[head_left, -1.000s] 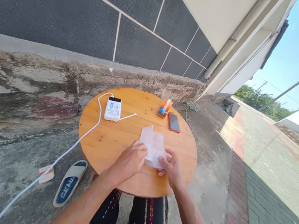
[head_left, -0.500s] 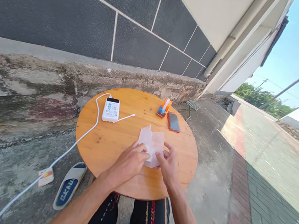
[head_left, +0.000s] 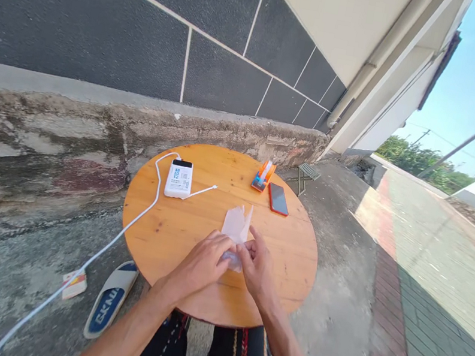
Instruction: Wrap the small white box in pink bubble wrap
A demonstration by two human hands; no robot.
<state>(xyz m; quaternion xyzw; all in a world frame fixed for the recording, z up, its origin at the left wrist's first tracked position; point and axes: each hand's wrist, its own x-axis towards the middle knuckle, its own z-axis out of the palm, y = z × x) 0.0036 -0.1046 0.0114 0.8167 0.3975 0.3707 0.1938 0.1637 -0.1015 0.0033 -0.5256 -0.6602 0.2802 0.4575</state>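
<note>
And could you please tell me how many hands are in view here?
2: the left hand at the near left of the thin whitish sheet, the right hand at its near right. No others show.

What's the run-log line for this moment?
left hand: touching thin whitish sheet | right hand: touching same sheet | below: round wooden table | beyond: red-edged rectangular phone, orange-and-blue tape dispenser
</note>
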